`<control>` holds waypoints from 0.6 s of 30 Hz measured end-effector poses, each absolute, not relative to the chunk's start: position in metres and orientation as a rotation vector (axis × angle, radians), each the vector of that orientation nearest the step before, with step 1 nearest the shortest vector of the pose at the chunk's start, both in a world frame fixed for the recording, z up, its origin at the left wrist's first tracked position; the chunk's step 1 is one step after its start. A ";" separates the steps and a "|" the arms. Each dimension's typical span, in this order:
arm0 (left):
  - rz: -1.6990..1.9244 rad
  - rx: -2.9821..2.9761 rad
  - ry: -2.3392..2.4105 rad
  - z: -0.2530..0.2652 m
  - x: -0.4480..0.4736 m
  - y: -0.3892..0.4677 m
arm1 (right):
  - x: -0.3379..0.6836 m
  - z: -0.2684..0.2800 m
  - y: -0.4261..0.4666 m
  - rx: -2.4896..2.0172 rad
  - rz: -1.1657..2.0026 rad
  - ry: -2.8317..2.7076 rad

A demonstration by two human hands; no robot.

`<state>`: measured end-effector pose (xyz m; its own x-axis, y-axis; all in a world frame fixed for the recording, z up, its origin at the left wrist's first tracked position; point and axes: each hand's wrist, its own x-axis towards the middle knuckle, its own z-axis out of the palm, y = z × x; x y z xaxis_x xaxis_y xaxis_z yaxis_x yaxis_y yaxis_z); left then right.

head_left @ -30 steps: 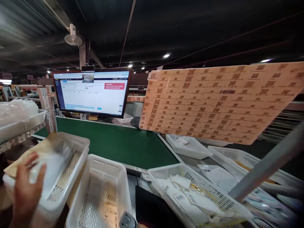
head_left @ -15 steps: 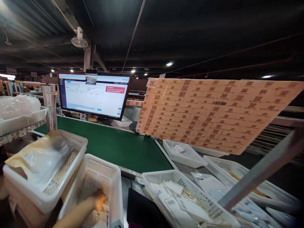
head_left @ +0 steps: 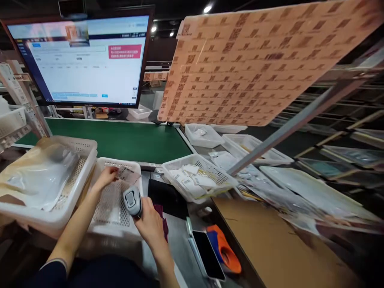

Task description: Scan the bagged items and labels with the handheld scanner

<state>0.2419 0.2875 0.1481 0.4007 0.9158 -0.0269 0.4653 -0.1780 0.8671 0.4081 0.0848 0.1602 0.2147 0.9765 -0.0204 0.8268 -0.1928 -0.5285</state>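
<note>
Your left hand [head_left: 105, 176] reaches into the white perforated plastic basket [head_left: 115, 200] in front of you, its fingers pinched together on a small printed paper slip [head_left: 127, 173] held up near the basket's far rim. Your right hand [head_left: 151, 226] is wrapped around the grey handheld barcode scanner [head_left: 133, 201], whose head tilts toward that slip from just beside the basket's right wall. From this head view, you appear to be at the scanning step: slip presented, scanner aimed, the two near each other but apart. The next move calls for holding the slip flat and steady with its code facing the scanner head, then checking the large black-framed monitor [head_left: 81, 60] above the green conveyor belt [head_left: 120, 138], where a red box shows on the screen. To your left, a second white perforated basket [head_left: 85, 150] holds clear plastic bags over brown paper. To the right of the scanner lies a black pouch [head_left: 168, 198], and beyond it a shallow white basket of loose paper labels [head_left: 198, 180]. Nearer you on the counter [head_left: 180, 244] lie a black smartphone [head_left: 208, 256] and an orange tape dispenser [head_left: 225, 252] just beside it. Overhead hangs a large pinkish board covered in printed codes [head_left: 249, 64], blurred here.
</note>
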 end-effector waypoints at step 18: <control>0.820 2.259 1.214 0.221 0.184 0.193 | 0.407 0.116 0.059 -2.074 0.782 -1.788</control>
<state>0.1843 0.1928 0.2215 0.4370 0.8514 0.2901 0.5870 -0.5143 0.6252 0.4067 0.0589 0.1159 0.0811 0.9744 -0.2096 0.8154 -0.1858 -0.5482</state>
